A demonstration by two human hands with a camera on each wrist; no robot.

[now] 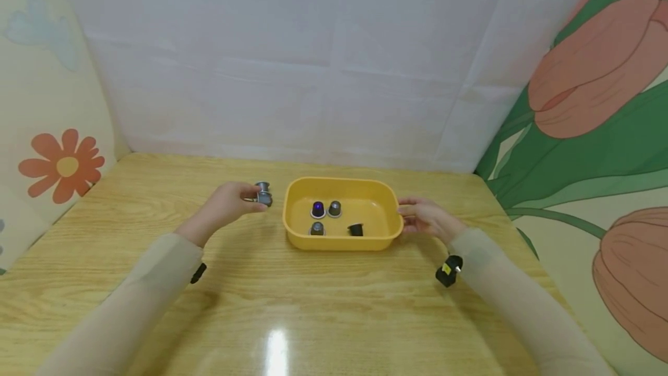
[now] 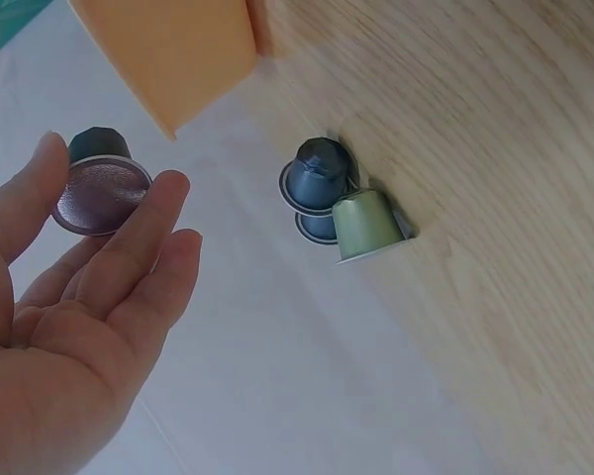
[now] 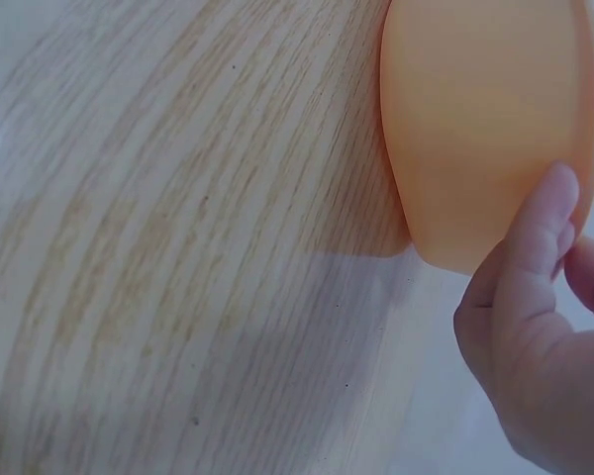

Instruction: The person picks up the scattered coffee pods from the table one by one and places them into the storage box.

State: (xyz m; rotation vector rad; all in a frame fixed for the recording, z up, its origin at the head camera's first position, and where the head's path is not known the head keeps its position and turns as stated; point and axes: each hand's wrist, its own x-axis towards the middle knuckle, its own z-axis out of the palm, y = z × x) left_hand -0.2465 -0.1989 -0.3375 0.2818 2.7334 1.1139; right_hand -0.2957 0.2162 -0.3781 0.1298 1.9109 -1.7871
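Note:
My left hand (image 1: 232, 205) pinches a dark coffee capsule (image 2: 99, 145) between thumb and fingers, its foil lid facing the left wrist camera. Beyond those fingers a dark blue capsule (image 2: 319, 173) and a light green capsule (image 2: 366, 223) lie close together on the table, another blue one partly hidden behind them. To the right stands a yellow basin (image 1: 341, 243) holding several capsules: a purple one (image 1: 318, 209), a black one (image 1: 356, 230) and grey ones (image 1: 334, 209). My right hand (image 1: 430, 217) rests its extended fingers against the basin's right outer wall.
The wood-grain table (image 1: 313, 300) meets a white cloth backdrop (image 1: 292, 86) behind the basin. Flower-printed panels flank it, with an orange flower (image 1: 66, 166) at left and large tulips (image 1: 600, 62) at right. A black wrist device (image 1: 449, 270) hangs under the right sleeve.

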